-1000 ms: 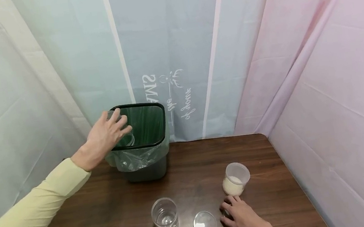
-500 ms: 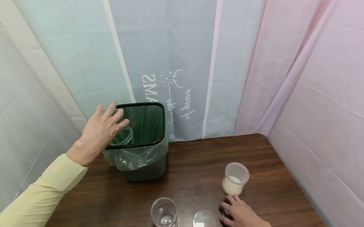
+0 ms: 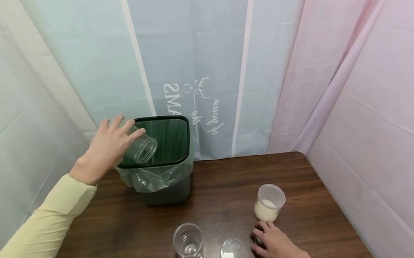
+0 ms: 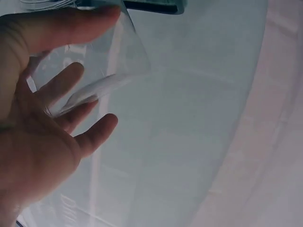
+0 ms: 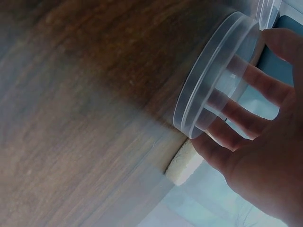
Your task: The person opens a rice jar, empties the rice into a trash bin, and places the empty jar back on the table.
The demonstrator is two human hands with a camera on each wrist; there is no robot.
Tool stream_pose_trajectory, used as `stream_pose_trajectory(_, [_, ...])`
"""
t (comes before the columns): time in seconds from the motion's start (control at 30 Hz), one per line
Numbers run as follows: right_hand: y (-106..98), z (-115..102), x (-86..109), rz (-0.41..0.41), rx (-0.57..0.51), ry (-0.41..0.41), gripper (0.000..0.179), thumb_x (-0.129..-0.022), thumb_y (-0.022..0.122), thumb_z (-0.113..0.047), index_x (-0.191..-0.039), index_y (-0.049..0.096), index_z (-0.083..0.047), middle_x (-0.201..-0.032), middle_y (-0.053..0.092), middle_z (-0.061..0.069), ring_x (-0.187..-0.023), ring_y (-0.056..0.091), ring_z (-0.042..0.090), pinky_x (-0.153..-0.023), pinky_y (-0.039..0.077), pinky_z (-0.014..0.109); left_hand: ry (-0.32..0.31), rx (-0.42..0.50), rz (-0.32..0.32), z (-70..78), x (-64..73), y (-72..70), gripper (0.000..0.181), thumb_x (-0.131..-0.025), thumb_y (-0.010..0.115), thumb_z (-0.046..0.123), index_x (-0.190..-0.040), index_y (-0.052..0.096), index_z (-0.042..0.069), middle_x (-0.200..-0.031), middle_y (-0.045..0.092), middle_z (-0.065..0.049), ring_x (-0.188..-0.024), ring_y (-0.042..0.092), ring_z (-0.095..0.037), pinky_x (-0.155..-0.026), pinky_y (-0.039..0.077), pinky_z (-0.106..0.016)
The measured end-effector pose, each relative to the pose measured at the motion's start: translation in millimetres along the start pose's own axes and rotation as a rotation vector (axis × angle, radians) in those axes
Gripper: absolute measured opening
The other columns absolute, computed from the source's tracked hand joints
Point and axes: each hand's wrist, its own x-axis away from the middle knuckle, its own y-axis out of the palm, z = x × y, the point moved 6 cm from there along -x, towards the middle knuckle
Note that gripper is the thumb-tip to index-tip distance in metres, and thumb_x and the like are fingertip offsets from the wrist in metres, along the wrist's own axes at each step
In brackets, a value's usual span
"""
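My left hand (image 3: 108,144) grips a clear plastic jar (image 3: 146,149), tipped over the bin (image 3: 166,195) with its mouth toward the bin's inside. In the left wrist view the thumb and fingers lie on either side of the jar's clear wall (image 4: 135,52). On the table at the right, my right hand (image 3: 277,244) holds a clear round lid (image 5: 201,85) by its rim, thumb on one side and fingers on the other. Just beyond its fingertips stands an open clear tub (image 3: 267,212) partly filled with white grains.
A second clear jar (image 3: 189,251) stands upright at the front middle of the table (image 3: 216,202). Beside it a clear round lid (image 3: 234,255) lies flat. The bin has a green bag liner and a black rim. Fabric curtains (image 3: 195,39) hang behind and at both sides.
My left hand has drawn slightly back and left while turning the jar, so that its mouth and side now show over the bin. The right hand has stayed in place.
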Motion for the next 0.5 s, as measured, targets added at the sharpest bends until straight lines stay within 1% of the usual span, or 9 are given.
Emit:
stream_pose_trajectory(0.1, [3.2,-0.1,1.7,-0.008,-0.007,0.009,0.024,-0.082,0.073,-0.039,-0.097,0.065,-0.022,-0.106,0.058,0.0,-0.096,0.053,0.02,-0.069,0.047,0.039,-0.051,0.12,-0.042,-7.8,10.0,4.5,0.084,-0.065,0.083,0.002,-0.141,0.049,0.018,-0.138,0.046,-0.019,-0.126,0.042,-0.045,-0.084,0.045,-0.062])
stream_pose_trajectory(0.17, [4.7,-0.3,2.9,-0.016,-0.011,0.013,0.023,-0.083,0.072,-0.039,-0.097,0.065,-0.022,-0.107,0.058,0.001,-0.097,0.053,0.021,-0.069,0.048,0.04,-0.082,0.192,-0.063,-11.9,16.4,7.8,0.085,-0.068,0.078,-0.001,-0.144,0.045,0.018,-0.142,0.043,-0.02,-0.127,0.041,-0.045,-0.083,0.045,-0.063])
stream_pose_trajectory(0.27, [5.2,0.0,4.8,-0.019,-0.019,0.019,0.022,-0.083,0.072,-0.037,-0.097,0.065,-0.021,-0.107,0.058,0.002,-0.098,0.053,0.021,-0.071,0.048,0.041,-0.106,0.31,-0.069,-14.3,23.0,10.6,0.088,-0.069,0.072,-0.004,-0.147,0.04,0.019,-0.144,0.04,-0.021,-0.127,0.039,-0.047,-0.085,0.042,-0.067])
stream_pose_trajectory(0.33, [5.4,0.4,5.5,-0.019,-0.027,0.026,0.022,-0.083,0.073,-0.037,-0.097,0.065,-0.021,-0.107,0.059,0.002,-0.098,0.053,0.022,-0.072,0.049,0.042,-0.125,0.376,-0.056,-15.8,26.1,11.3,0.089,-0.069,0.073,-0.002,-0.148,0.038,0.02,-0.144,0.041,-0.02,-0.126,0.04,-0.048,-0.086,0.041,-0.069])
stream_pose_trajectory(0.4, [5.7,1.0,5.5,-0.017,-0.031,0.031,0.023,-0.083,0.073,-0.036,-0.097,0.066,-0.02,-0.107,0.059,0.003,-0.098,0.054,0.022,-0.074,0.049,0.043,-0.145,0.432,-0.037,-16.6,29.0,11.0,0.091,-0.069,0.077,0.002,-0.148,0.036,0.019,-0.142,0.043,-0.021,-0.124,0.042,-0.049,-0.087,0.04,-0.07])
stream_pose_trajectory(0.5, [7.4,1.0,5.7,-0.02,-0.028,0.03,0.023,-0.083,0.073,-0.036,-0.097,0.066,-0.02,-0.107,0.059,0.003,-0.098,0.053,0.022,-0.074,0.049,0.043,-0.177,0.503,-0.02,-16.7,34.4,11.1,0.093,-0.069,0.083,0.012,-0.148,0.035,0.016,-0.139,0.046,-0.023,-0.121,0.046,-0.05,-0.09,0.039,-0.069])
